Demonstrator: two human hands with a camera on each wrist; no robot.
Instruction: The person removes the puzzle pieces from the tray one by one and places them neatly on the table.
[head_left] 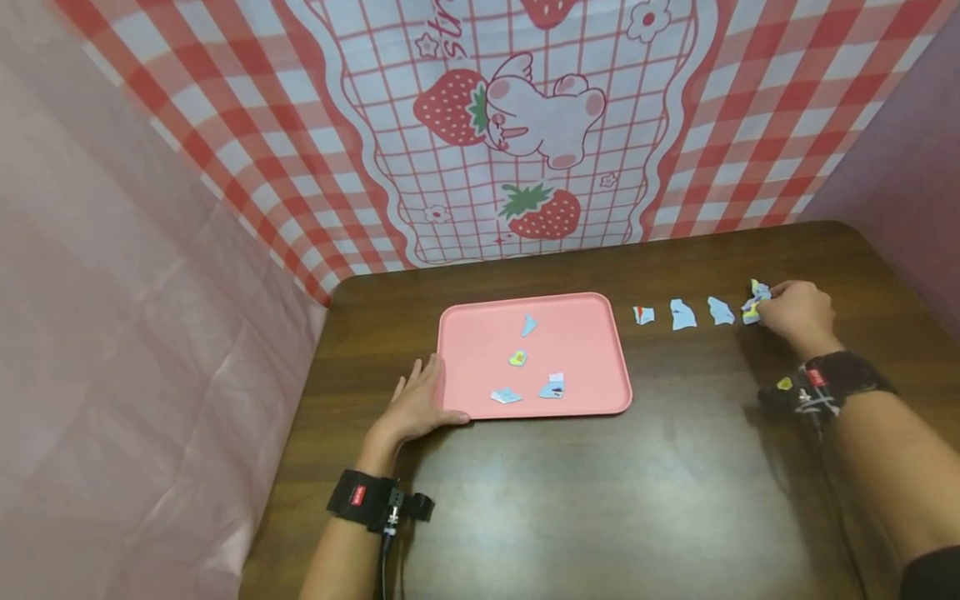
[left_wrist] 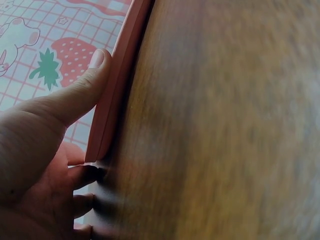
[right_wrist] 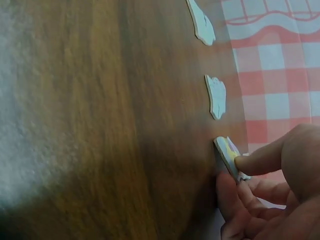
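At the far right of the table my right hand (head_left: 804,310) pinches an irregular flat piece (right_wrist: 228,156), printed with yellow and thick at its edge, between thumb and fingers. In the head view the bunch of jagged pieces (head_left: 752,310) at these fingertips is partly hidden by the hand. My left hand (head_left: 417,402) rests at the near left corner of a pink tray (head_left: 480,321), its fingers spread along the left side. Its thumb (left_wrist: 97,70) lies straight against the tray's rim. On the tray lie several small pieces, among them a yellow one (head_left: 518,358).
Left of my right hand, a row of light blue pieces includes a jagged one (head_left: 721,311), a larger one (head_left: 682,315) and one with red (head_left: 643,315). A strawberry-print cloth (head_left: 555,200) hangs behind the wooden table (head_left: 540,500). Pink fabric (head_left: 150,333) hangs at left.
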